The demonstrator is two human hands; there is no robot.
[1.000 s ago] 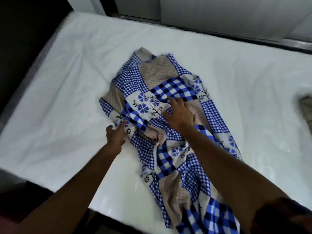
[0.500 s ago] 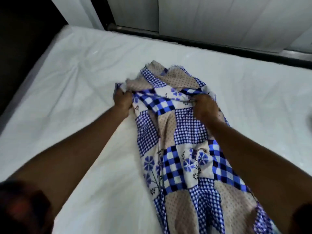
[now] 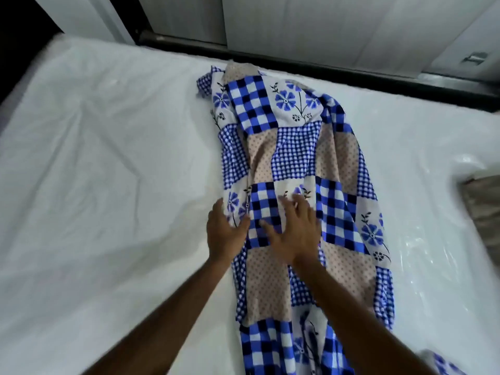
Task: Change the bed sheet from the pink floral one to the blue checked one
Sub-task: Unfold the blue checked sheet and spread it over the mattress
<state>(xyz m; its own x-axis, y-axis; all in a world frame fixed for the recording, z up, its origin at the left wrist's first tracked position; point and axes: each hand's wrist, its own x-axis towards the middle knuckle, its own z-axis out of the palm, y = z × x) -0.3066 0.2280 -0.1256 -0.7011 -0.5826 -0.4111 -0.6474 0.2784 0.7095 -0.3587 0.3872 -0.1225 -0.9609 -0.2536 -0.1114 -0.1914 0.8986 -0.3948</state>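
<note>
The bunched blue checked patchwork cotton sheet (image 3: 297, 158) runs near-to-far; both the left hand (image 3: 226, 234) and the right hand (image 3: 293, 234) lie open-fingered on its middle, gripping nothing.

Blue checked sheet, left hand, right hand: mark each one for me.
Blue checked sheet (image 3: 290, 155), head view, on the small-check patch at its middle.
Left hand (image 3: 226, 234), head view, on the back of the hand.
Right hand (image 3: 297, 234), head view, on the back of the hand.
</note>
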